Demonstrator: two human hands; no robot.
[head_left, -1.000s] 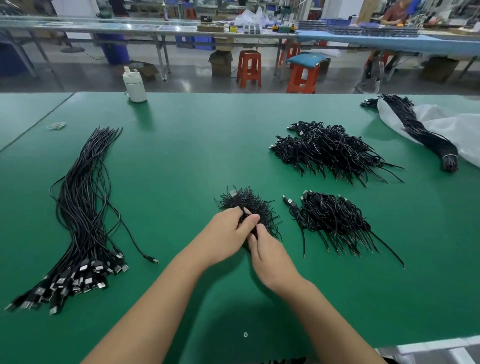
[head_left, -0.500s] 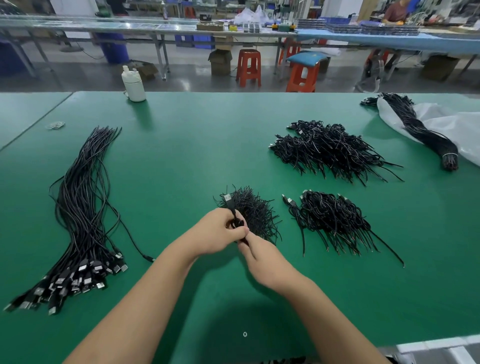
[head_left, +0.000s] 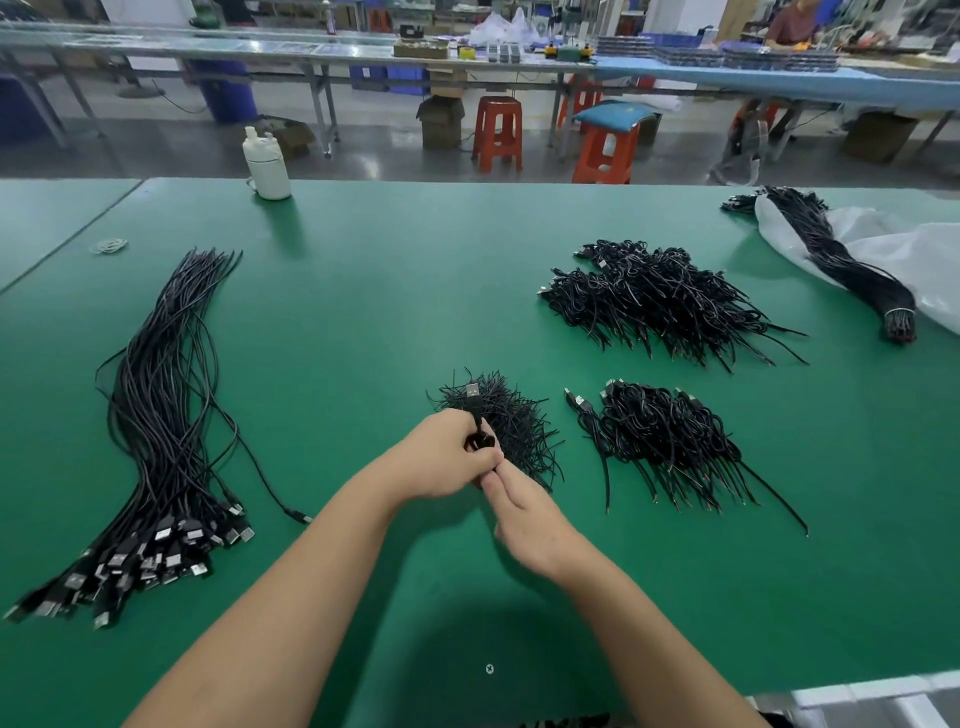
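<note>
Gripping a coiled USB cable (head_left: 479, 440) in your left hand (head_left: 441, 457), you pinch it with your right hand (head_left: 524, 514) — two coiled heaps (head_left: 670, 441) finished, one loose bundle (head_left: 156, 415) outstanding.

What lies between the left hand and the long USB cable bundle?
Head view: one stray cable from the bundle, apart from the left hand; otherwise bare green table.
</note>
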